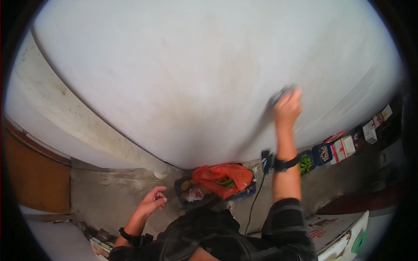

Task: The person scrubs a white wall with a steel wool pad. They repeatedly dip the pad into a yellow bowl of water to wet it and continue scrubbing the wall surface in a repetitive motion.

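My right hand (289, 109) is raised against a white wall (209, 58) and grips a dark, blurred object (281, 94), perhaps a scrubber or brush. Its shadow runs down the wall to the lower left. Brownish smudges show on the wall's middle. My left hand (154, 200) hangs low over the floor with its fingers loosely bent and nothing in it. To the right of that hand, a dark blue crate (183, 195) stands at the foot of the wall with a red plastic bag (214, 177) of green vegetables in it.
Along the wall to the right stand a crate of leafy greens (306, 164), a blue crate (316, 155) of small pale produce and several white boxes (343, 148). A pale pillar (81, 107) juts out at left, near a brown door (39, 173). A cable (256, 205) hangs by my right arm.
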Available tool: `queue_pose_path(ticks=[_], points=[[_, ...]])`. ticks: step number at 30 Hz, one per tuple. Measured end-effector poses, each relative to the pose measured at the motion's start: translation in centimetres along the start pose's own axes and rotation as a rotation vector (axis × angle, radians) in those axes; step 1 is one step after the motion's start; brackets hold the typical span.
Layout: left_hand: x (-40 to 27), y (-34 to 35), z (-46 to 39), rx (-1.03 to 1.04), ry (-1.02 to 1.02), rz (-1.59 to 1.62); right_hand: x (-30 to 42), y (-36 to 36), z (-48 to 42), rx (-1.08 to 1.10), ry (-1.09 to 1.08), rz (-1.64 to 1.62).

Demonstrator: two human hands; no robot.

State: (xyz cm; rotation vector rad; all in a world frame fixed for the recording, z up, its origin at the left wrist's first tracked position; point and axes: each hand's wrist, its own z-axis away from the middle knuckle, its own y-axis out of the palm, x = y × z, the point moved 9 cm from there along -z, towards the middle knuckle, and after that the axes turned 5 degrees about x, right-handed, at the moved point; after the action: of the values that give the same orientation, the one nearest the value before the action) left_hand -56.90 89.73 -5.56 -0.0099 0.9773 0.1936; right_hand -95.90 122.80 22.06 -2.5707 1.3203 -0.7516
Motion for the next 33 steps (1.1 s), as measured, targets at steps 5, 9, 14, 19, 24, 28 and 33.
queue_pose_path(ticks=[5,9,14,19,24,28,33], points=[[0.4,-1.2,0.8,-0.005,-0.086,-0.076,-6.0,8.0,14.2,0.291,0.244,-0.206],[0.6,-2.0,0.7,-0.044,0.019,-0.012,1.7,-0.1,-0.6,0.023,-0.095,-0.129],[0.1,-1.2,0.6,-0.033,0.072,0.044,9.1,-7.1,-10.7,-0.093,-0.144,-0.029],[2.4,-2.2,0.5,0.006,-0.051,-0.011,2.6,3.0,7.2,0.038,-0.069,-0.013],[2.0,-3.1,0.3,0.036,-0.092,-0.02,-1.8,9.0,14.7,0.382,0.241,-0.191],[2.6,-3.7,-0.5,0.037,-0.013,0.048,7.5,1.9,-0.6,0.115,-0.105,-0.094],[1.9,-5.1,0.5,-0.025,0.119,0.107,17.7,-5.1,-11.3,-0.076,-0.185,-0.023]])
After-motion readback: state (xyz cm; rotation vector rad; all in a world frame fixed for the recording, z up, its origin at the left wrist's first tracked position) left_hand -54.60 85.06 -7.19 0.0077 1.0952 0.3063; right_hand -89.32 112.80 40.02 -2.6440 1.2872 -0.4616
